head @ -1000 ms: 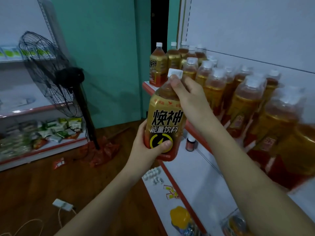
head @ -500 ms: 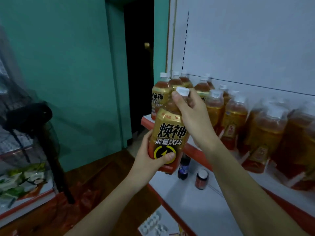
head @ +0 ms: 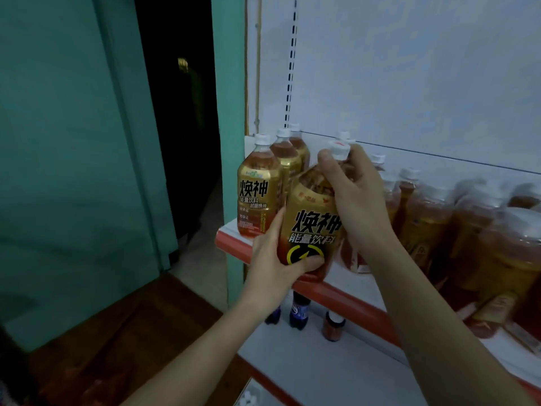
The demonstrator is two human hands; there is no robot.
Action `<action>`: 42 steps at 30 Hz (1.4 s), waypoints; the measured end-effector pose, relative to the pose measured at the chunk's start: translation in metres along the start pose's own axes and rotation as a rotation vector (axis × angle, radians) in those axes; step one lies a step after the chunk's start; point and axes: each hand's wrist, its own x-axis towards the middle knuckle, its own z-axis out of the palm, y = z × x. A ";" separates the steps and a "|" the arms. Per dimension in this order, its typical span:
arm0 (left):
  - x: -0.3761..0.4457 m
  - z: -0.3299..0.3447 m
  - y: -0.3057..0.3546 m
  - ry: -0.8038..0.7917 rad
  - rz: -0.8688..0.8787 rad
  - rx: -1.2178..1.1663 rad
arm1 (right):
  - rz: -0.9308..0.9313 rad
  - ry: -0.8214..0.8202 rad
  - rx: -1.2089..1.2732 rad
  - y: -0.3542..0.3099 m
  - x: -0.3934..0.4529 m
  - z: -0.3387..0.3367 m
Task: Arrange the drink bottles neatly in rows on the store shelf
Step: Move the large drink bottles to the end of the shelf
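Held bottle (head: pixel 310 221): gold label, black Chinese text, yellow lightning ring, red base, white cap, amber drink, tilted at shelf (head: pixel 234 244) front edge, beside upright front-left bottle (head: pixel 257 191). Left hand (head: pixel 272 259) fingers wrapped round its base; right hand (head: pixel 354 194) fingers curled on neck under cap. Blurred bottle rows (head: pixel 439 218) right.

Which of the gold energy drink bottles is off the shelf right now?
The held bottle, gripped by the left hand at its base and the right hand at its neck. The other bottles, like the end bottle, stand on the shelf.
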 end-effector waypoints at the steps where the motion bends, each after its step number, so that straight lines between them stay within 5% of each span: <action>1: 0.009 0.001 -0.002 -0.017 0.006 0.003 | 0.005 0.021 -0.025 0.006 0.008 0.002; 17: 0.088 0.027 -0.035 -0.294 0.049 -0.097 | -0.068 0.182 -0.402 0.078 0.066 0.004; 31: 0.087 0.024 -0.039 -0.321 0.031 -0.090 | -0.158 0.280 -0.567 0.069 0.046 0.020; 42: 0.074 0.014 -0.033 -0.200 0.169 -0.005 | 0.013 0.183 -0.895 0.010 0.017 0.026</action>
